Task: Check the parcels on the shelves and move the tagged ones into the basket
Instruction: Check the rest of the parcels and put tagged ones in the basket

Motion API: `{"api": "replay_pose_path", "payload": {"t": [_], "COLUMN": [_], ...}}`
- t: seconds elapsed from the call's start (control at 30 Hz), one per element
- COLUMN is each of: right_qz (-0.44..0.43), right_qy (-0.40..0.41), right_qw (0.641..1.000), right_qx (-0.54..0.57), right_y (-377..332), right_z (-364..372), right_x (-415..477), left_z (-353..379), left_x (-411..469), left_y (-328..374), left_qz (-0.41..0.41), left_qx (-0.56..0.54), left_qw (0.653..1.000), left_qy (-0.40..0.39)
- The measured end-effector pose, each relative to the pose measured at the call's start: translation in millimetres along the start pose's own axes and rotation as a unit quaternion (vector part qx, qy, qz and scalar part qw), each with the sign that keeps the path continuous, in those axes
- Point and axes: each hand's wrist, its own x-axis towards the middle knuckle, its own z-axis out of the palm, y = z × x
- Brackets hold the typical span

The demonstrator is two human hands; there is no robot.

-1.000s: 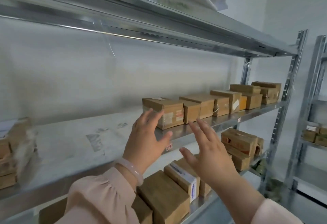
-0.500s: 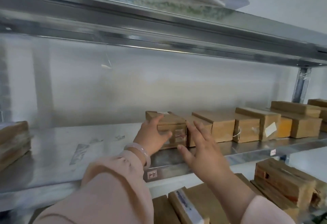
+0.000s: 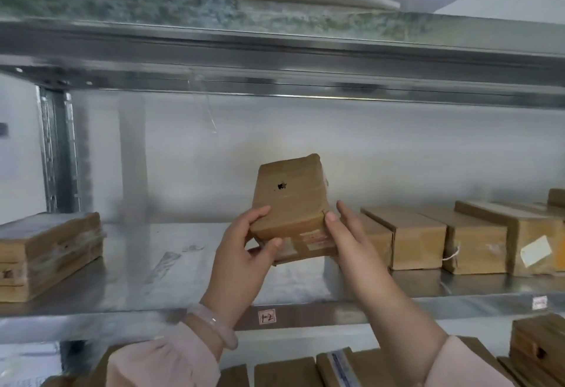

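A brown cardboard parcel [image 3: 290,203] with a small dark hole in its taped face is tilted up above the middle metal shelf [image 3: 183,292]. My left hand [image 3: 244,252] grips its lower left corner, thumb on the front. My right hand [image 3: 348,240] holds its right edge, thumb pressed on the corner. No tag shows on the faces I see. To the right a row of parcels [image 3: 419,240] stands on the shelf; one of them carries a white tag [image 3: 535,250] and a string. No basket is in view.
A stack of parcels [image 3: 49,255] lies at the shelf's left end beside the upright post [image 3: 58,151]. The upper shelf [image 3: 275,47] hangs close overhead with plastic bags on it. More parcels [image 3: 538,353] fill the shelf below. A label reading 1-2 [image 3: 267,316] marks the shelf edge.
Both hands reached the leftmost parcel of the row, took hold of it and lifted and tipped it up off the shelf. The view has moved closer and leftward.
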Motion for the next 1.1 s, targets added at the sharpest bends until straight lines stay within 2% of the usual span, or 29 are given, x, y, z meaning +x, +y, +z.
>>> {"api": "replay_pose_path", "payload": {"t": [0.07, 0.1, 0.2, 0.27, 0.33, 0.43, 0.5, 0.57, 0.63, 0.7, 0.73, 0.8, 0.87, 0.93, 1.0, 1.1], "right_qz": [0.003, -0.009, -0.060, -0.124, -0.175, -0.157, -0.114, -0.073, -0.038, -0.027, -0.033, -0.056, -0.070, -0.092, -0.128, -0.203], "right_qy": [-0.028, -0.030, -0.005, -0.002, -0.015, -0.040, -0.037, -0.061, -0.099, -0.102, -0.089, -0.065, -0.066, -0.074, -0.067, -0.065], "right_qw": [0.997, 0.997, 0.997, 0.985, 0.975, 0.987, 0.992, 0.994, 0.992, 0.991, 0.992, 0.995, 0.995, 0.993, 0.987, 0.969], "right_qx": [0.066, 0.063, -0.047, -0.121, -0.139, -0.004, 0.045, 0.051, 0.074, 0.086, 0.081, 0.054, 0.023, -0.017, -0.066, -0.126], "right_y": [1.5, 2.7, 7.2, 9.0, 8.3, 5.5, 2.8, 1.6, 3.2, 3.1, 2.9, 4.0, 6.6, 10.4, 14.4, 14.9], "right_z": [6.6, 9.9, 19.3, 26.9, 34.8, 38.5, 36.0, 35.1, 38.3, 43.1, 44.5, 45.5, 46.6, 50.2, 55.3, 65.2], "right_x": [0.9, 0.2, -2.2, -4.4, -8.1, -9.0, -5.1, -0.6, 1.5, 0.8, 0.7, 2.1, 3.3, 2.3, -0.1, -8.3], "left_z": [-2.7, -5.0, -15.2, -19.6, -21.3, -25.9, -31.3, -36.1, -36.6, -35.4, -35.8, -40.8, -48.0, -53.3, -56.1, -60.5], "left_x": [-1.8, -0.8, 7.1, 13.1, 15.2, 12.9, 10.9, 10.1, 10.4, 11.3, 12.3, 12.9, 12.3, 10.9, 6.7, 0.4], "left_y": [4.2, 7.4, 16.7, 21.7, 25.2, 22.6, 18.5, 14.6, 8.9, 5.9, 3.9, 4.5, 5.9, 9.2, 14.6, 21.0], "left_qz": [-0.031, -0.047, -0.116, -0.166, -0.188, -0.209, -0.253, -0.312, -0.329, -0.312, -0.288, -0.221, -0.163, -0.145, -0.159, -0.130], "left_qx": [-0.028, -0.032, -0.016, -0.021, -0.032, -0.105, -0.231, -0.349, -0.384, -0.366, -0.334, -0.217, -0.102, -0.066, -0.078, -0.054], "left_qw": [0.999, 0.998, 0.993, 0.986, 0.981, 0.972, 0.939, 0.883, 0.862, 0.877, 0.897, 0.948, 0.977, 0.984, 0.983, 0.988], "left_qy": [-0.006, -0.003, 0.005, -0.011, -0.022, 0.002, 0.003, -0.018, -0.036, -0.003, 0.024, 0.070, 0.092, 0.076, 0.046, 0.064]}}
